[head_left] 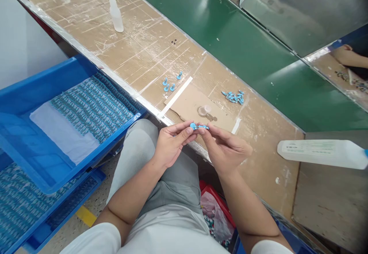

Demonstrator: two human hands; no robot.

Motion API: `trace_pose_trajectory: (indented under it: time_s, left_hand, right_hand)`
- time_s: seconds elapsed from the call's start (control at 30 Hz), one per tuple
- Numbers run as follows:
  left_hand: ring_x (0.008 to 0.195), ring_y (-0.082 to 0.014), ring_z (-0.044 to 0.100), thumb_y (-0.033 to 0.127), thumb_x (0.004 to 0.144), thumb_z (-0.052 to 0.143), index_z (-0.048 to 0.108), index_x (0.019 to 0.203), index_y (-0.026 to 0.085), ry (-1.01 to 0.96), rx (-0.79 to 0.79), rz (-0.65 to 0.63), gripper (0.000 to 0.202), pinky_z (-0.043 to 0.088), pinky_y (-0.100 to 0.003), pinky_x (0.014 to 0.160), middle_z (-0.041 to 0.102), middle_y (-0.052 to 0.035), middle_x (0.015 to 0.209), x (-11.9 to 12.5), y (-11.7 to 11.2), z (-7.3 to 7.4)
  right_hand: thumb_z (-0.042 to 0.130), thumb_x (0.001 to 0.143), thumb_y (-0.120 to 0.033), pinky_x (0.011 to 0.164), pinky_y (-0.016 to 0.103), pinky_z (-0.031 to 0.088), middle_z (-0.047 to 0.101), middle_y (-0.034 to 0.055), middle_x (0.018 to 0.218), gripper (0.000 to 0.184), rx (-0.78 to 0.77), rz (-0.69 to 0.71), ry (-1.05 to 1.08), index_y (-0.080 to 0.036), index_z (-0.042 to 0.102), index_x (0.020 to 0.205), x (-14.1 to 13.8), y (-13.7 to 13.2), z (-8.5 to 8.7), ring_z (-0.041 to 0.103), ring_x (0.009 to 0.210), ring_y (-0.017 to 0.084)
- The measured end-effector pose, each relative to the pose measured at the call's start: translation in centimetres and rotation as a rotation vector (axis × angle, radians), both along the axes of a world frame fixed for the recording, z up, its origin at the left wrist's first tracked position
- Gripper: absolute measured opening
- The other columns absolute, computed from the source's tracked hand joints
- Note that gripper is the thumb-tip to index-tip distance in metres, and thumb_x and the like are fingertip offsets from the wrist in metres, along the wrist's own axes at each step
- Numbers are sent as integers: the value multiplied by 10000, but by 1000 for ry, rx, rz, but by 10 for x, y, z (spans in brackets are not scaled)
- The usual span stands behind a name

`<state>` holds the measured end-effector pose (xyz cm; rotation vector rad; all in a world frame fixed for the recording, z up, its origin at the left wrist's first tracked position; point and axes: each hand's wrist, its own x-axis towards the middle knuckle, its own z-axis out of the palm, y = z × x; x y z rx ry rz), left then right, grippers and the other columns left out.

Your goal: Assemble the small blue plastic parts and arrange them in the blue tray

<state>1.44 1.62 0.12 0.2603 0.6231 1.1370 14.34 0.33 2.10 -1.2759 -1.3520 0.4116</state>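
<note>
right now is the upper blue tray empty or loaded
Loaded: rows of small blue pieces show inside the tray, with a white sheet beside them.

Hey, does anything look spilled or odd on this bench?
Possibly: a dark, wet-looking patch shows beside the small clear round piece on the cardboard. It resembles spilled liquid, though I can't confirm that.

Cardboard lies on the table, right of four parts.
</note>
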Motion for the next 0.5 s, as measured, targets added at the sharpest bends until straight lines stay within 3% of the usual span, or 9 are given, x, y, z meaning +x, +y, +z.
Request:
trace_pose_trajectory:
  time_s: [0.27,0.5]
  left_hand:
    - [885,-202,722,270,659,824,754,941,169,27,-12,15,307,566,-313,859,757,-80,962,1,0,-2]
    - [867,-186,724,252,677,812,761,927,178,25,12,27,265,575,-294,840,760,-70,943,1,0,-3]
  right_hand:
    - [791,698,-141,699,378,643,758,-3,898,298,30,1,-91,-287,742,954,1,1,-1,735,763,217]
    - [789,690,-107,662,358,640,757,-9,907,345,43,16,-106,-301,740,971,2,1,-4,733,756,209]
